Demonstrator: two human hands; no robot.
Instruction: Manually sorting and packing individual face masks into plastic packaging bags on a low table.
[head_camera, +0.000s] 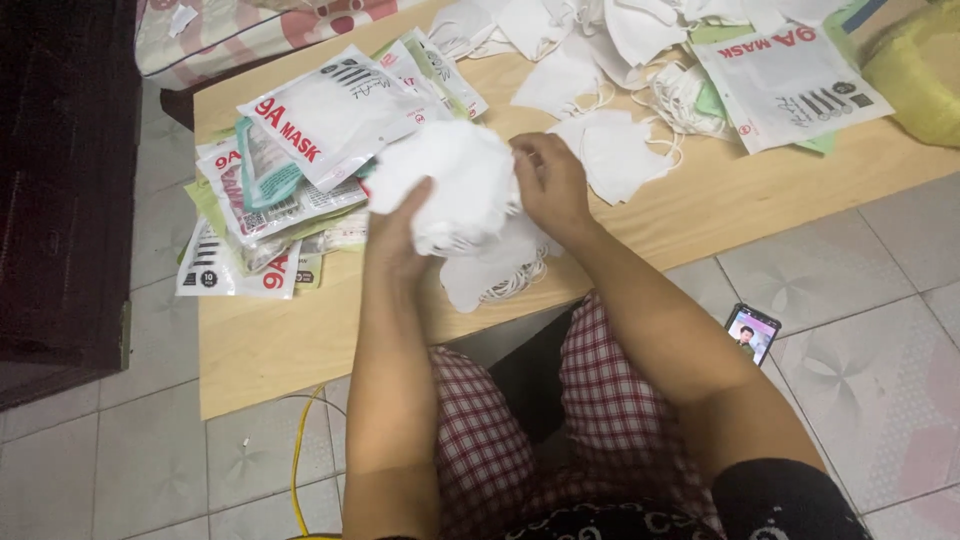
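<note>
My left hand (398, 232) and my right hand (552, 184) both grip a thick stack of white face masks (450, 180) held just above a low wooden board (300, 330). The left hand holds the stack's near left side. The right hand pinches its right edge. Ear loops (515, 280) dangle below the stack. More loose white masks (612, 150) lie on the board just right of my right hand.
A heap of flat printed mask packets (300, 140) lies at the left of the board, another packet (790, 80) at the far right beside a yellow bag (915, 75). A lit phone (752, 333) rests on the tiled floor. A yellow cable (298, 450) runs beside my knee.
</note>
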